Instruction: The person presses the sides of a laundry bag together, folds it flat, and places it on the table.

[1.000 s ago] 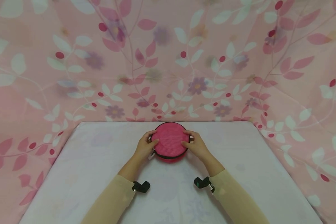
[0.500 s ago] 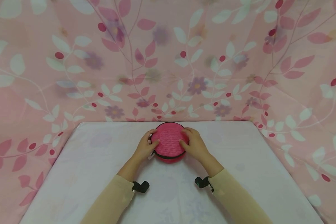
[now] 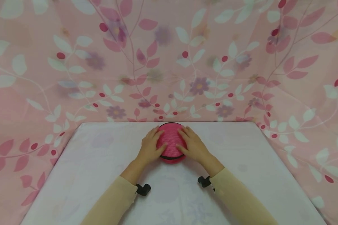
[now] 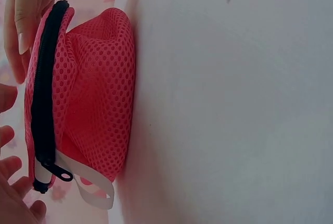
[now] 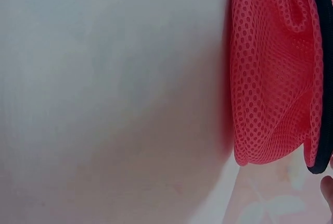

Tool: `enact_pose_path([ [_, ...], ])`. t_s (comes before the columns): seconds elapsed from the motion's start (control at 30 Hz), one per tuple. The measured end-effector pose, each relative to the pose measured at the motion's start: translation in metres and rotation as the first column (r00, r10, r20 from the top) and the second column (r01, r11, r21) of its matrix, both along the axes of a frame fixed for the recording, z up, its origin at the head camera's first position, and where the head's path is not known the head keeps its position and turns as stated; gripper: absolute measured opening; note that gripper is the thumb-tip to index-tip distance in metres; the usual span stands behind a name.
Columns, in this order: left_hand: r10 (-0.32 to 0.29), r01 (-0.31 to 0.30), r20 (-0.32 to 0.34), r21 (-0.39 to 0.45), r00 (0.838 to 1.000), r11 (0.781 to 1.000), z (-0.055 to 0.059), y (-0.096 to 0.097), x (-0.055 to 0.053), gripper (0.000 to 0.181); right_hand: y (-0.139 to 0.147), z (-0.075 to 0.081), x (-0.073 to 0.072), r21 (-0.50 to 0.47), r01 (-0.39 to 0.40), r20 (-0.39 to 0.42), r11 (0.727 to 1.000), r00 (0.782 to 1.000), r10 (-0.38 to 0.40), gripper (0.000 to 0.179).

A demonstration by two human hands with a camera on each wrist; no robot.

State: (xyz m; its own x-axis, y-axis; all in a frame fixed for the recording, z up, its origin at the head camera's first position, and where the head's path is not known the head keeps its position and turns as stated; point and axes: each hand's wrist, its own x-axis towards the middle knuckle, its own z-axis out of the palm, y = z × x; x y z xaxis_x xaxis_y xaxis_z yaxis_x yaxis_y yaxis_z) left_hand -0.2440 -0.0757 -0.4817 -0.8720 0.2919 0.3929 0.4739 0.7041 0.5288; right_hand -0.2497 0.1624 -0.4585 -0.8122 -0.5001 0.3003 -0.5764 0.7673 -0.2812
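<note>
A round pink mesh zip bag (image 3: 171, 140) stands at the far middle of the table, its lid facing up. My left hand (image 3: 150, 148) lies over the lid's left side, fingers spread and fairly straight. Over the right side is my right hand (image 3: 196, 148), its fingers stretched toward the middle of the lid. In the left wrist view, a black zipper (image 4: 44, 88) runs around the bag's top edge, with a puller (image 4: 58, 172) beside a white fabric loop (image 4: 96, 190). Soft folds show in the mesh side wall (image 5: 265, 78) in the right wrist view.
A pale cloth covers the table (image 3: 169, 193), whose back edge lies just behind the bag. Pink floral fabric (image 3: 169, 62) hangs behind and along both sides. Small black wrist cameras (image 3: 143, 189) sit at the sleeve cuffs.
Both hands have let go of the bag's sides and moved inward over the lid, fingers spreading; the right moved first. The bag has stayed nearly in place.
</note>
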Motion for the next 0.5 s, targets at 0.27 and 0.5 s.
enact_pose_path([
  [0.27,-0.025,0.042,0.097,-0.179,0.995,0.983,0.002,0.0018,0.0023,0.075,-0.0018,0.0031,-0.002,0.11,-0.05,0.083,0.993,0.996,0.041,0.078],
  [0.5,-0.034,0.061,0.116,-0.24,0.993,0.969,0.0024,0.0023,0.0018,0.079,-0.0016,0.0072,-0.0002,0.186,-0.059,0.105,0.981,0.994,0.04,0.078],
])
